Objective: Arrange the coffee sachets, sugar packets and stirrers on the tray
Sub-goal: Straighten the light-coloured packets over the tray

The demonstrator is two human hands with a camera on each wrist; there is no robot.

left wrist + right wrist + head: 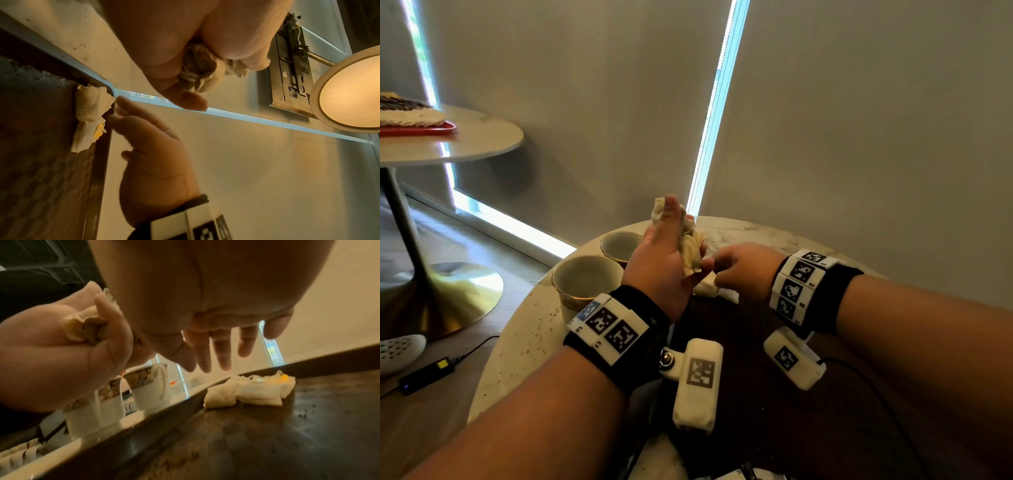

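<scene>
A crumpled beige tissue (690, 245) is gripped in the left hand (657, 263), whose fingers (185, 99) are curled round it and clamped on it, with the wad bulging out between thumb and palm, as is seen in the left wrist view. The right hand (743, 267) is held just beside the left, its fingers (222, 350) straight and slightly apart, with nothing between them. Just beyond and below the right fingertips a folded white napkin (246, 391) with a yellow spot lies in the far corner of the dark tray (267, 434), against its rim; whether the fingertips touch it cannot be told. The tray rests on the round marble worktop (524, 346), under both wrists. To the left of the left hand's fingers, outside the tray, two patterned cups (585, 281) stand upright on the worktop, one behind the other. Dark specks are scattered over the worktop near the cups. No coffee sachets, sugar packets or stirrers can be made out with certainty; some pale items at the near edge of the head view are too cut off to identify. A second round table (482, 137) carrying a red tray stands well apart, at the far left.
</scene>
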